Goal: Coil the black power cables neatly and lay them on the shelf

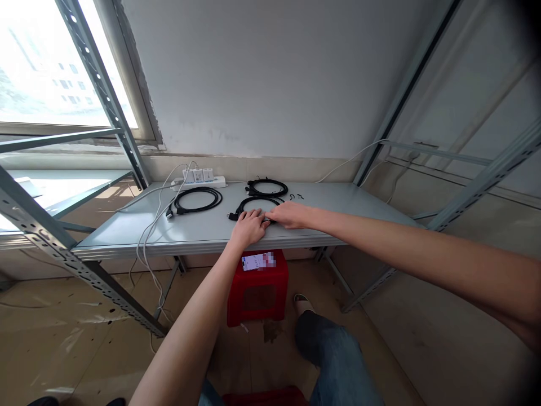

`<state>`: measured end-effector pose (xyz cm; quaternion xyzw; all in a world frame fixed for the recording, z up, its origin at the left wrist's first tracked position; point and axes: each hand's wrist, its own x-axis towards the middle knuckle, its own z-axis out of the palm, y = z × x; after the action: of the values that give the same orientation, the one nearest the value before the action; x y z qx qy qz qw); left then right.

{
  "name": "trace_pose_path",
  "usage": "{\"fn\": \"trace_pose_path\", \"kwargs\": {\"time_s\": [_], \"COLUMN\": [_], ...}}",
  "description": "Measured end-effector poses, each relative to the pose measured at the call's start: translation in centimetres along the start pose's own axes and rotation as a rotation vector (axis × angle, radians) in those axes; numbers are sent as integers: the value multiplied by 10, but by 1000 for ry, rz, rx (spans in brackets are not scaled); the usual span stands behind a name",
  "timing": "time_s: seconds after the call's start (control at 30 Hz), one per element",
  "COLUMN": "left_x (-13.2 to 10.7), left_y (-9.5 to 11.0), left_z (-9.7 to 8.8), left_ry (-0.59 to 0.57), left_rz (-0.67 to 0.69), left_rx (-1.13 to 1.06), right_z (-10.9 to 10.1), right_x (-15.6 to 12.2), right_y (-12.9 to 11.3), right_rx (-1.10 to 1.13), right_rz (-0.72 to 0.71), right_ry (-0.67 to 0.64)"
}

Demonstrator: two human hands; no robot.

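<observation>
A black coiled cable [257, 199] lies near the shelf's front edge, its plug [233, 216] poking out to the left of my fingers. My left hand [249, 227] rests over the front of this coil, its fingers curled on the cable. Right beside it, my right hand [289, 215] is closed, with thumb and fingers pinched together at the coil's right front side. The fingers hide the part of the cable between the two hands. Behind this coil lies another black cable coil [270, 194], and a third coil [198, 211] lies to the left.
Small black twist ties [300, 197] lie behind my right hand. A white power strip [211, 182] with plugged-in chargers and white cords stands at the back left. Metal posts [95, 67] frame the grey shelf [122, 231]. Below is a red stool [259, 299] with a phone [256, 261].
</observation>
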<state>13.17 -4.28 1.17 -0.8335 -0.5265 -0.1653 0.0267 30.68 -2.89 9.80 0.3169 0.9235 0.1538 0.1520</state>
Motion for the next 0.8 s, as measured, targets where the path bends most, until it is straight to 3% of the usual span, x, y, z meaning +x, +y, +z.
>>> {"fn": "trace_pose_path", "kwargs": {"time_s": [0.23,0.5,0.8], "left_x": [1,1,1], "left_y": [-1,-4,-1], "left_z": [2,6,2], "left_ry": [7,18,6], "left_rz": [1,15,0], "left_rx": [-19,-5,-21], "right_z": [8,23,24], "right_x": [-5,-6,-4], "right_y": [3,12,13], "right_rx": [-158,-378,-407], "right_rz": [-64,-279,-300], "right_ry": [24,166,174]}}
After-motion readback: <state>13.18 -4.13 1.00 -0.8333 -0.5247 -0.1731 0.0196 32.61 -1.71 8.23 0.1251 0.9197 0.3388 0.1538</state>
